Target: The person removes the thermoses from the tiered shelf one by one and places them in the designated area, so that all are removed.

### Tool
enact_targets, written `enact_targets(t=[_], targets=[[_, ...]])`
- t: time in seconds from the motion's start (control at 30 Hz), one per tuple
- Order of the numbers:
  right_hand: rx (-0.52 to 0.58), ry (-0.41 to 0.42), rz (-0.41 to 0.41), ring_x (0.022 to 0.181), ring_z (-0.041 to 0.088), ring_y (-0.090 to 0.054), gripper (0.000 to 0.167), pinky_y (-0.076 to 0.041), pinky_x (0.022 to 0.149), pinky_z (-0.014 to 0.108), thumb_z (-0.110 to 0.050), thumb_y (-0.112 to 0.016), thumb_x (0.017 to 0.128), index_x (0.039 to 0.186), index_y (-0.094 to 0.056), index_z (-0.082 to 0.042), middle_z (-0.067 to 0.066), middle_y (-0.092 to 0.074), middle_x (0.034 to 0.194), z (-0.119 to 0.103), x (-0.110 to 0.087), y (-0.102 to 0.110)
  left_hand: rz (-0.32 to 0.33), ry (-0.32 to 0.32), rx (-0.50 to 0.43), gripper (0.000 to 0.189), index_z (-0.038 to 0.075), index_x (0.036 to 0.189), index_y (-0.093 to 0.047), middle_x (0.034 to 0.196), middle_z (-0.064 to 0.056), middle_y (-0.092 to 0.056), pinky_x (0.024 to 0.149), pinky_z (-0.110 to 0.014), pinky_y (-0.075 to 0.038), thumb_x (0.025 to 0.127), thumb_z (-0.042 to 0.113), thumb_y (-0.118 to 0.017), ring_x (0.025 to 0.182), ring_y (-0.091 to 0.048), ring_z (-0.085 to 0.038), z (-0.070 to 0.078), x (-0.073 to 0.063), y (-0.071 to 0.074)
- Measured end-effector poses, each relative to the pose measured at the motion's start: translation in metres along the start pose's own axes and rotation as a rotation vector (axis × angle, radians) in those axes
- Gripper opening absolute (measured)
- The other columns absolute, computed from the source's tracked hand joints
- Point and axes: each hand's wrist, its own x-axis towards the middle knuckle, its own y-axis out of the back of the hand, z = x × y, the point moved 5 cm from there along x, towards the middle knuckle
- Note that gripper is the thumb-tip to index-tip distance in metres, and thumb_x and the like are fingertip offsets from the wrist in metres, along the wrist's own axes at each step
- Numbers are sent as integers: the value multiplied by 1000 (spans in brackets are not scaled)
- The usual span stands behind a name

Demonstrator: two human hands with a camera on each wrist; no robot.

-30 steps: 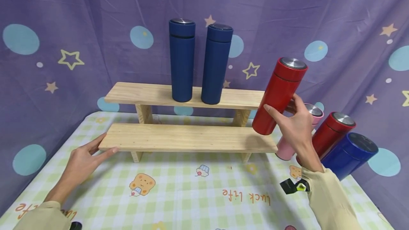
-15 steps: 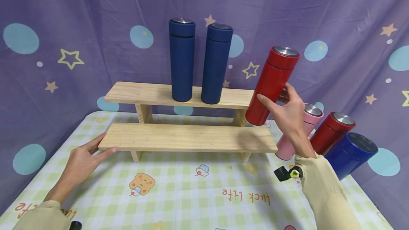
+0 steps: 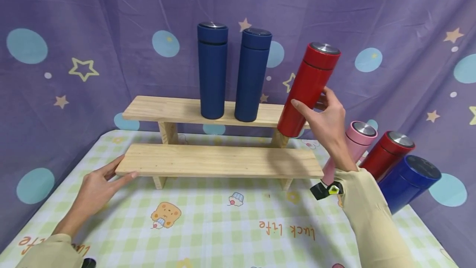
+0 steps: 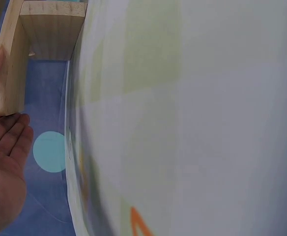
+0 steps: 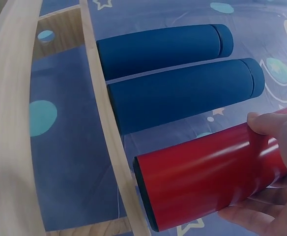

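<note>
My right hand (image 3: 327,119) grips a red thermos (image 3: 309,90) with a silver lid, thumb on the near side and fingers round the back. Tilted to the right, the thermos is held in front of the upper shelf's right part; in the right wrist view its dark base is near the shelf edge. Two dark blue thermoses (image 3: 213,71) stand on the upper shelf (image 3: 160,108) of a two-tier wooden stand. My left hand (image 3: 94,187) holds the left end of the lower shelf (image 3: 215,160), thumb at its front edge; in the left wrist view the fingers (image 4: 15,135) bend under the board's end.
To the right of the stand, a pink thermos (image 3: 360,135), another red thermos (image 3: 388,152) and a glossy blue thermos (image 3: 409,181) stand on the checked tablecloth (image 3: 223,222). A purple patterned curtain (image 3: 122,20) hangs close behind the stand.
My right hand has carried the red thermos up and to the left, from over the lower shelf's right end to the upper shelf. My left hand has stayed in place.
</note>
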Motion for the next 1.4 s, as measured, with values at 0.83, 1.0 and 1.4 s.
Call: enact_targets(t=[0.83, 1.0, 1.4], targets=[[27, -42, -47, 112, 31, -66, 74, -51, 96, 45, -40, -80, 89, 148, -53, -5, 17, -66, 128, 11, 37, -35, -20, 26, 25, 87, 6, 162, -32, 149, -44, -36, 79, -41, -58, 97, 47, -73, 127, -48, -60, -2, -1, -2], [14, -54, -50, 113, 31, -65, 75, -51, 97, 46, -40, -80, 90, 149, -51, -4, 17, -66, 129, 11, 40, -39, -25, 24, 10, 88, 5, 162, -31, 149, -44, -35, 71, -23, -56, 97, 48, -73, 127, -47, -61, -1, -2, -2], [-9, -87, -64, 120, 32, -63, 78, -51, 100, 46, -43, -77, 92, 153, -46, -5, 17, -63, 135, 10, 43, -43, -16, 16, -9, 89, 6, 163, -30, 150, -44, -34, 63, -16, -47, 97, 48, -72, 128, -46, -62, 2, -1, 0]])
